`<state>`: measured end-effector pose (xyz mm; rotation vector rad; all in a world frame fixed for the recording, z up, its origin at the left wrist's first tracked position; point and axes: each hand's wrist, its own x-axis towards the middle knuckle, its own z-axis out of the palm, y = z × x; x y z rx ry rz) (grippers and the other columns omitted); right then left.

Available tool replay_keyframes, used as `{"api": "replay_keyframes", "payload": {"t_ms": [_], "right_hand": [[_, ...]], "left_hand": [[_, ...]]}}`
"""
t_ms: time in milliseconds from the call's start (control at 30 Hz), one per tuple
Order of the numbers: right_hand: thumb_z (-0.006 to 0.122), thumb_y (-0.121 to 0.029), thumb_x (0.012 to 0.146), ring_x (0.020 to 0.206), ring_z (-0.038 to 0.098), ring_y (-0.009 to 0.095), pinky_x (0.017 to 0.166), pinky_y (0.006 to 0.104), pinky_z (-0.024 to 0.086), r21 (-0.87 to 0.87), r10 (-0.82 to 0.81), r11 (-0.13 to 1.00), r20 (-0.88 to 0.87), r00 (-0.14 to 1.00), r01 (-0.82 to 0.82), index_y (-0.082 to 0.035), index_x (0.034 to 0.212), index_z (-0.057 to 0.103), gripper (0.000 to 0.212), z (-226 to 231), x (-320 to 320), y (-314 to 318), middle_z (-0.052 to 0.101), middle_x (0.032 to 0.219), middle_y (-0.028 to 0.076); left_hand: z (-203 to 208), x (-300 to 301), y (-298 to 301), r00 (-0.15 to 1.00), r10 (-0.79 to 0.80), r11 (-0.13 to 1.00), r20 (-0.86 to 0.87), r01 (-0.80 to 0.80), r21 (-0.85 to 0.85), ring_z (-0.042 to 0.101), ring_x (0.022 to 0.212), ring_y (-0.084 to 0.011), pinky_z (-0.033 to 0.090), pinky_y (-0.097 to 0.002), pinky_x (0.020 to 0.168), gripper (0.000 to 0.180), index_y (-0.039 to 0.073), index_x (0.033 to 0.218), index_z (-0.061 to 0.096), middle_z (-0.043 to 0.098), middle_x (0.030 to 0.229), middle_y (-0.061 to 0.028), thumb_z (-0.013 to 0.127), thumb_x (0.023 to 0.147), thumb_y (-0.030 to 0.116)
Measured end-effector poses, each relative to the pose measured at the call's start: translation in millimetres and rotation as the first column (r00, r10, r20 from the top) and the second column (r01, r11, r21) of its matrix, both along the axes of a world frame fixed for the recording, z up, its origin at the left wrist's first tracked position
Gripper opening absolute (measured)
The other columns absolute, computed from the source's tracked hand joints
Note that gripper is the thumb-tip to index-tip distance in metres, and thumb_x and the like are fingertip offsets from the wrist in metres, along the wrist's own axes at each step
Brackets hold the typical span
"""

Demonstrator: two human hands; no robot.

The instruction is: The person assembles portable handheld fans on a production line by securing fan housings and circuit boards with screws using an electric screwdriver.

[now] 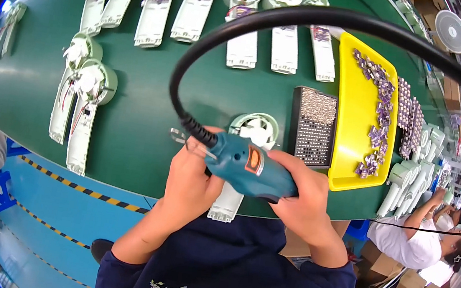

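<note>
A teal corded electric screwdriver [250, 169] lies crosswise in front of me, its tip not visible. My right hand [308, 200] wraps round its right end. At the cord end, my left hand [189, 179] is closed against the tool beside its wire hanging loop [184, 137]; part of its grip is hidden. Beneath the tool, a white handheld fan half-shell [225, 206] with a pale green round head [255, 128] rests at the table's front edge. The tool and my hands cover its middle.
Several open fan shells [194, 10] line the table's far side; two more [82, 128] lie left. To the right are a black tray [311, 129] of small metal parts and a yellow tray [348, 155] with purple circuit boards. A black cord [298, 12] arches overhead. Co-workers sit nearby.
</note>
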<state>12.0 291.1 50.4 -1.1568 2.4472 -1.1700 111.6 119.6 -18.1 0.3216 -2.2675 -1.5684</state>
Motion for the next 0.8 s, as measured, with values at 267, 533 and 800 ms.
{"api": "replay_keyframes", "payload": {"t_ms": [267, 533, 800], "right_hand": [[0.087, -0.005, 0.068, 0.086, 0.074, 0.027, 0.076, 0.031, 0.056, 0.085, -0.027, 0.996, 0.041, 0.999, 0.024, 0.0, 0.117, 0.063, 0.055, -11.2, 10.3, -11.5, 0.073, 0.1, 0.015], [0.088, -0.01, 0.071, 0.083, 0.072, 0.02, 0.075, 0.0306, 0.056, 0.1, -0.119, 0.989, 0.071, 0.99, 0.112, 0.0, 0.113, 0.063, 0.05, -10.9, 15.3, -17.7, 0.072, 0.096, 0.013], [0.087, -0.01, 0.073, 0.082, 0.072, 0.019, 0.075, 0.0309, 0.056, 0.123, -0.15, 0.983, 0.085, 0.985, 0.139, 0.0, 0.11, 0.061, 0.047, -14.6, 19.4, -13.6, 0.072, 0.094, 0.013]], "left_hand": [[-1.7, 0.1, -2.2, 1.0, -0.028, 0.999, 0.012, 0.027, 0.034, 0.065, 0.081, -0.0397, 0.053, -0.0427, 0.064, 0.029, -0.001, 0.107, 0.061, 0.063, 0.108, -0.0196, 0.068, 0.08, -0.005], [7.9, -5.5, -2.3, 0.998, 0.02, 1.0, -0.055, -0.019, 0.01, 0.066, 0.073, -0.035, 0.052, -0.0405, 0.061, 0.023, -0.001, 0.103, 0.057, 0.059, 0.098, -0.0144, 0.067, 0.083, -0.005], [7.0, -4.6, 0.5, 0.998, 0.036, 0.999, -0.056, -0.035, 0.024, 0.067, 0.073, -0.0334, 0.053, -0.04, 0.061, 0.027, -0.002, 0.104, 0.057, 0.059, 0.098, -0.0146, 0.068, 0.08, -0.008]]}}
